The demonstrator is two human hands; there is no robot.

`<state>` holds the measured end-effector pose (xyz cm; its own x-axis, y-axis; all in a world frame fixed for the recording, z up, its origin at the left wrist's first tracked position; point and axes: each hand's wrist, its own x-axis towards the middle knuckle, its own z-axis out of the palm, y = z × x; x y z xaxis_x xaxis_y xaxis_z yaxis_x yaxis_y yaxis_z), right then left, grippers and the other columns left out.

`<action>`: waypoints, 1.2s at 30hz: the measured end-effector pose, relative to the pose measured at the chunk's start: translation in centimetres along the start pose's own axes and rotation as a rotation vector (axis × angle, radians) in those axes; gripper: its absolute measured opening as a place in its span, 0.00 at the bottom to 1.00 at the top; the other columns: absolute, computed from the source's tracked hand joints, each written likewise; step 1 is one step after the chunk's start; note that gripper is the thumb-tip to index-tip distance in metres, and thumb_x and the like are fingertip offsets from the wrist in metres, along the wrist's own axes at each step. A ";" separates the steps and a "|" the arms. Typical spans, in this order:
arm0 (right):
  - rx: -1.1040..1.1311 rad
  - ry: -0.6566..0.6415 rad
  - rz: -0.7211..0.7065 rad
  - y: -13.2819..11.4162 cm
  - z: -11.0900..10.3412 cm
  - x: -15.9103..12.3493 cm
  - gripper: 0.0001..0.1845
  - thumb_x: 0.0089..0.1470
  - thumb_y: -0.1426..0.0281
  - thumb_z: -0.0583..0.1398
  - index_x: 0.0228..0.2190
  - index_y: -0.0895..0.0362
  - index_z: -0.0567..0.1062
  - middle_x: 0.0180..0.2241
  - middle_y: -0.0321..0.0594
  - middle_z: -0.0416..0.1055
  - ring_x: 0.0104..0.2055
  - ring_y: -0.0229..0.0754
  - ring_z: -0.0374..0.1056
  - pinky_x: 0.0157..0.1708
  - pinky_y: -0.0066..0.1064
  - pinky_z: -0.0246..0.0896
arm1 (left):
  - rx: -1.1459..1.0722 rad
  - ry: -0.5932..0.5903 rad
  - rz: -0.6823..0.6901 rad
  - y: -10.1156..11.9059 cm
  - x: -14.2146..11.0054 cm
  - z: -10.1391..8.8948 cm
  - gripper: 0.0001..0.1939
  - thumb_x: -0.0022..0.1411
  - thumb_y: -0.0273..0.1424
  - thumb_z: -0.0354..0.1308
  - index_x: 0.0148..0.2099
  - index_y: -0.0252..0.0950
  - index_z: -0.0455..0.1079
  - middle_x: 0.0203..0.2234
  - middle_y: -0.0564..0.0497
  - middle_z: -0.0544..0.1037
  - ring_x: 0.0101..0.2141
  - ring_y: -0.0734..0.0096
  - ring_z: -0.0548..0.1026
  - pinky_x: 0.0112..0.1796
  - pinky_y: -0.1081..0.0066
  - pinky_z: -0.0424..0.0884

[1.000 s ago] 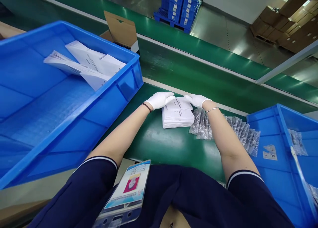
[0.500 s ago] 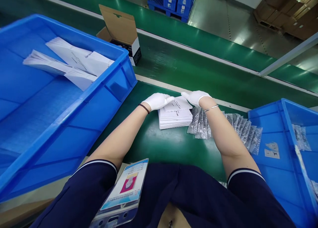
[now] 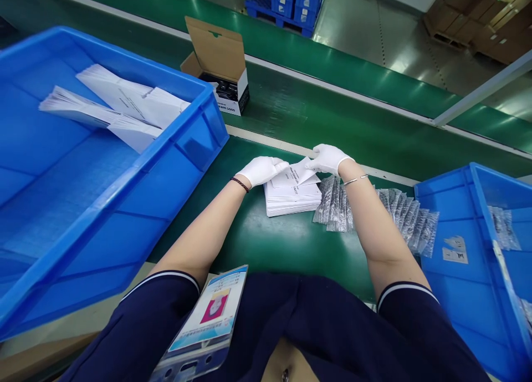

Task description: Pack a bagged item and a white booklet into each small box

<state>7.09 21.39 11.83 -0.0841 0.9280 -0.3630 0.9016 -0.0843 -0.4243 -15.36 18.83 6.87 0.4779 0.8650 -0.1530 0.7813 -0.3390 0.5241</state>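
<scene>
A stack of white printed booklets (image 3: 293, 204) lies on the green worktop. On top of it, turned at an angle, is a loose white booklet (image 3: 286, 178) with lines of black print. My left hand (image 3: 264, 170), in a white glove, holds this booklet at its left edge, fingers pressed together. The gloved right hand (image 3: 329, 159) pinches a raised corner or page of the same booklet between thumb and fingers. Just right of the stack, partly under my right forearm, lies a row of clear plastic packets (image 3: 332, 204); their contents are hard to make out.
A large blue bin (image 3: 183, 166) at left contains white booklets (image 3: 128, 102). Another blue bin (image 3: 446, 221) with clear packets stands at right. Beyond the worktop's pale rail, an open carton (image 3: 233, 106) with black items sits on a green conveyor (image 3: 332, 113).
My right hand has risen slightly and now pinches a lifted part of the top booklet. The left hand has barely moved. The open carton has shifted right along the conveyor.
</scene>
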 end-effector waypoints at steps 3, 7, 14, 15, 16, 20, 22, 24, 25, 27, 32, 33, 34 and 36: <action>0.498 -0.022 0.059 0.8 1.2 -0.3 0.50 0.38 0.78 0.72 0.62 0.65 0.62 0.38 0.44 0.75 0.41 0.47 0.72 0.39 0.34 0.71 | -0.090 0.050 -0.013 -0.3 0.0 0.6 0.22 0.71 0.42 0.45 0.56 0.39 0.73 0.54 0.47 0.75 0.55 0.57 0.71 0.56 0.63 0.65; 0.945 -0.004 0.043 0.7 2.2 -0.9 0.54 0.32 0.84 0.71 0.62 0.63 0.61 0.39 0.42 0.73 0.41 0.44 0.72 0.40 0.32 0.74 | -0.261 0.184 -0.046 -1.0 -0.1 1.8 0.19 0.69 0.41 0.50 0.54 0.39 0.75 0.54 0.46 0.75 0.57 0.55 0.70 0.60 0.59 0.61; 1.122 0.220 -0.312 0.0 1.0 -2.9 0.55 0.37 0.67 0.73 0.64 0.60 0.58 0.61 0.52 0.61 0.56 0.54 0.66 0.50 0.42 0.71 | -1.355 0.514 -0.125 0.1 -2.6 1.3 0.28 0.60 0.38 0.63 0.62 0.40 0.65 0.64 0.41 0.63 0.64 0.51 0.61 0.60 0.50 0.61; 1.066 0.243 -0.348 -0.2 0.9 -3.5 0.53 0.40 0.64 0.73 0.64 0.59 0.59 0.61 0.51 0.62 0.56 0.55 0.66 0.50 0.44 0.71 | -1.512 0.414 -0.104 0.6 -3.0 1.1 0.26 0.60 0.35 0.63 0.60 0.39 0.67 0.63 0.40 0.65 0.62 0.51 0.64 0.58 0.50 0.65; 0.985 0.270 -0.370 -0.3 0.9 -4.2 0.50 0.42 0.60 0.72 0.63 0.57 0.61 0.60 0.49 0.63 0.55 0.55 0.66 0.51 0.45 0.70 | -1.618 0.346 -0.089 1.0 -3.2 0.8 0.24 0.58 0.32 0.64 0.57 0.36 0.68 0.60 0.38 0.68 0.60 0.50 0.67 0.57 0.51 0.68; 0.387 0.443 -0.246 0.6 1.2 -7.9 0.23 0.59 0.53 0.60 0.49 0.56 0.75 0.53 0.48 0.70 0.52 0.54 0.67 0.54 0.48 0.65 | -1.715 0.570 -0.118 1.5 -3.8 -0.2 0.22 0.53 0.20 0.63 0.51 0.35 0.70 0.55 0.40 0.74 0.55 0.54 0.73 0.54 0.57 0.72; 0.037 0.462 -0.074 1.8 2.0 -9.5 0.20 0.62 0.53 0.55 0.37 0.56 0.77 0.50 0.50 0.71 0.53 0.56 0.67 0.54 0.49 0.63 | -1.703 0.712 -0.141 1.2 -4.1 -0.7 0.21 0.55 0.19 0.62 0.50 0.37 0.70 0.55 0.44 0.74 0.55 0.57 0.73 0.54 0.59 0.73; -0.208 0.407 0.063 2.9 3.2 -10.3 0.22 0.61 0.53 0.56 0.32 0.58 0.77 0.54 0.55 0.68 0.57 0.61 0.63 0.54 0.51 0.62 | -1.703 0.774 -0.155 1.0 -4.3 -1.1 0.20 0.57 0.19 0.60 0.51 0.39 0.70 0.55 0.45 0.74 0.56 0.58 0.72 0.55 0.60 0.72; -0.280 0.377 0.097 3.4 3.9 -10.4 0.21 0.60 0.53 0.58 0.32 0.59 0.77 0.56 0.57 0.66 0.59 0.63 0.60 0.55 0.52 0.61 | -1.706 0.783 -0.157 1.1 -4.4 -1.2 0.20 0.57 0.20 0.60 0.51 0.39 0.70 0.55 0.46 0.74 0.56 0.58 0.72 0.55 0.60 0.72; -0.327 0.344 0.108 4.1 4.8 -10.1 0.18 0.58 0.57 0.60 0.33 0.61 0.77 0.60 0.58 0.62 0.64 0.64 0.53 0.58 0.52 0.57 | -1.702 0.776 -0.151 1.3 -4.5 -1.3 0.19 0.58 0.20 0.59 0.52 0.39 0.70 0.55 0.46 0.74 0.57 0.58 0.71 0.56 0.60 0.71; 0.014 0.279 -0.028 6.1 3.6 -10.0 0.15 0.54 0.62 0.61 0.19 0.54 0.70 0.49 0.49 0.72 0.65 0.57 0.52 0.61 0.48 0.53 | -1.601 0.748 -0.115 1.0 -5.0 -1.0 0.17 0.59 0.23 0.61 0.51 0.40 0.71 0.56 0.46 0.73 0.60 0.55 0.68 0.59 0.55 0.67; 0.118 0.285 -0.082 6.8 3.0 -10.3 0.16 0.53 0.60 0.61 0.19 0.53 0.68 0.46 0.48 0.72 0.63 0.57 0.57 0.58 0.48 0.55 | -1.584 0.751 -0.102 0.5 -5.2 -0.9 0.17 0.59 0.24 0.62 0.51 0.40 0.71 0.56 0.47 0.73 0.60 0.54 0.68 0.59 0.54 0.67; 0.228 0.300 -0.132 7.5 2.3 -10.8 0.17 0.52 0.57 0.62 0.19 0.52 0.67 0.42 0.46 0.73 0.58 0.57 0.61 0.55 0.47 0.58 | -1.576 0.753 -0.088 0.0 -5.5 -0.8 0.18 0.58 0.24 0.62 0.50 0.40 0.71 0.56 0.47 0.73 0.60 0.53 0.67 0.59 0.54 0.67; 0.458 0.340 -0.188 9.1 1.0 -11.6 0.20 0.49 0.51 0.63 0.22 0.51 0.65 0.36 0.42 0.70 0.46 0.54 0.67 0.47 0.45 0.62 | -1.576 0.749 -0.071 -0.9 -5.9 -0.6 0.18 0.56 0.24 0.63 0.50 0.41 0.72 0.56 0.48 0.73 0.60 0.53 0.67 0.60 0.54 0.67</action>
<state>15.81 9.46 11.34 -0.0160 0.9998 0.0072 0.6033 0.0154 -0.7973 -19.13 14.27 7.78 -0.1652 0.9844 -0.0612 -0.5307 -0.0365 0.8468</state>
